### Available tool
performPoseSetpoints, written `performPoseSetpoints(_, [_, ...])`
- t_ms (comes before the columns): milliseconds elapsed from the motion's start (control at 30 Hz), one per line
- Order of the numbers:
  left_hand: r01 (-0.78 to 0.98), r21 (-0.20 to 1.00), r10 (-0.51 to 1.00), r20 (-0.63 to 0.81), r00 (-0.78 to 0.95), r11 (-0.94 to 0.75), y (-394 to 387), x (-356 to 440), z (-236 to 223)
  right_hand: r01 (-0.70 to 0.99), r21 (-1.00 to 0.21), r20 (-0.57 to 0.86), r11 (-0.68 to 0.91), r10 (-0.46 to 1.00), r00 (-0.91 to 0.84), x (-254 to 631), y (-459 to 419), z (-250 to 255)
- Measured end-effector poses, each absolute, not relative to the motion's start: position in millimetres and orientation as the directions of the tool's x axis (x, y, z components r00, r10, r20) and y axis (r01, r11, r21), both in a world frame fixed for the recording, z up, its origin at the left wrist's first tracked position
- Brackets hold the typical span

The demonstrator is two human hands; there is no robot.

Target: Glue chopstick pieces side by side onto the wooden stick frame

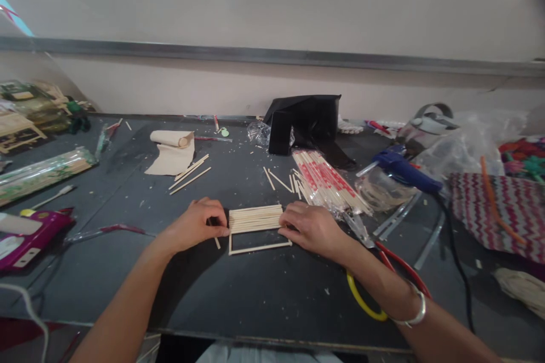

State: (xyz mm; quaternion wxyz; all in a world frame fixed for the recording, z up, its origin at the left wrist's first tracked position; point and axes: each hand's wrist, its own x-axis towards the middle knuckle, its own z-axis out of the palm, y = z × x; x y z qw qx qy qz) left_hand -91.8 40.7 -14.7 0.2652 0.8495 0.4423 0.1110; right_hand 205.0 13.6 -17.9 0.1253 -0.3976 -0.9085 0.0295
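A small rectangular panel of pale wooden sticks [255, 219] lies flat on the dark table in front of me. Several sticks sit side by side across its far part, while its near part is an open frame closed by one stick [260, 249]. At the left end, my left hand [202, 222] has its thumb and fingers pinched at the panel's edge. My right hand [313, 226] pinches the opposite end in the same way, with curled fingers. The fingers partly hide both ends of the sticks. A short loose stick [217, 243] lies beside my left hand.
Packs of sticks [326, 178], a blue glue gun [406, 170] and red-and-yellow-handled scissors [370, 255] lie to the right. Behind are a black stand [304, 119] and a cloth roll [170, 150]. A magenta device [38, 235] is at left.
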Motion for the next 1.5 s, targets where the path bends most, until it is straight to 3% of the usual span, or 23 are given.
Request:
performPoseSetpoints(267, [0.687, 0.553, 0.803, -0.052, 0.593, -0.472, 40, -91, -13, 0.713, -0.083, 0.215, 0.697, 0.711, -0.670, 203, 12, -17])
performPoseSetpoints(467, [0.707, 0.598, 0.920, 0.157, 0.359, -0.378, 43, -99, -5, 0.675, -0.098, 0.234, 0.731, 0.677, -0.698, 203, 14, -17])
performPoseSetpoints(600, [0.840, 0.466, 0.960, 0.166, 0.225, -0.277, 49, -110, -8, 0.659, -0.115, 0.258, 0.744, 0.663, -0.703, 205, 15, -18])
performPoseSetpoints(733, [0.930, 0.264, 0.967, 0.069, 0.245, -0.254, 50, -118, -15, 0.633, -0.160, 0.289, 0.758, 0.649, -0.704, 205, 15, -19])
performPoseSetpoints(833, [0.939, 0.194, 0.959, 0.052, 0.279, -0.283, 49, -122, -16, 0.605, -0.202, 0.301, 0.770, 0.637, -0.710, 205, 15, -20])
performPoseSetpoints(1233, [0.854, 0.362, 0.911, -0.029, 0.411, -0.374, 44, -130, -4, 0.615, -0.291, 0.257, 0.733, 0.679, -0.687, 207, 16, -18])
performPoseSetpoints(1500, [0.870, 0.324, 0.905, -0.082, 0.417, -0.372, 40, -136, 2, 0.593, -0.280, 0.205, 0.755, 0.651, -0.731, 210, 17, -15])
